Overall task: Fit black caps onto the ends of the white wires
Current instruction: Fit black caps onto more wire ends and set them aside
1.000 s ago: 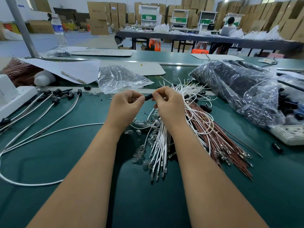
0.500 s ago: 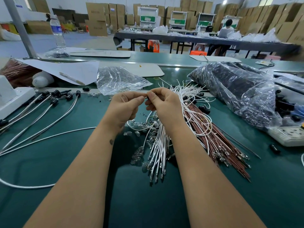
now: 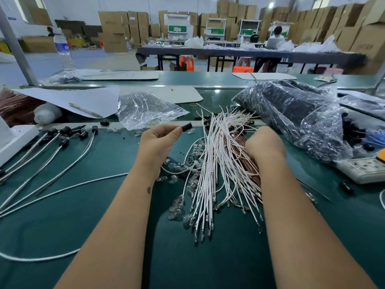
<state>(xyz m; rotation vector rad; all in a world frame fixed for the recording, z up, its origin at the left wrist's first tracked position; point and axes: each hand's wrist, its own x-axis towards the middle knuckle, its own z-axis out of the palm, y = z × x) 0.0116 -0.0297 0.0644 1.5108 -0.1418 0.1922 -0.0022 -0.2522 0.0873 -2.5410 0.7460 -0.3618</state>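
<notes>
Right hand [image 3: 264, 142]: seen from the back, fingers curled down into the wire pile and hidden; whether it grips anything cannot be told. Left hand [image 3: 160, 136]: fingers curled, thumb and forefinger pinching a black cap [image 3: 186, 127], a short dark cylinder held above the bench [image 3: 83, 205], just left of the pile.

White wires [image 3: 210, 163]: thin, smooth-sheathed, fanned mid-bench, small metal terminals on the near ends. Copper-coloured wires [image 3: 248, 163] lie under and right of them, mostly covered by the right forearm. Small clear glass-like bulbs [image 3: 177, 202] are scattered along the pile's left side; their details are too small to resolve.

Near the left edge, white cables already wearing caps [image 3: 64, 142] run off-frame. Clear crinkled plastic bag [image 3: 143, 109] at the far middle, contents indistinct. Large clear bag [image 3: 295, 113] at the far right holds a dark mass, apparently black parts; individual pieces are not separable. Grey power strip [image 3: 362, 170] at the right edge, partly cut off.
</notes>
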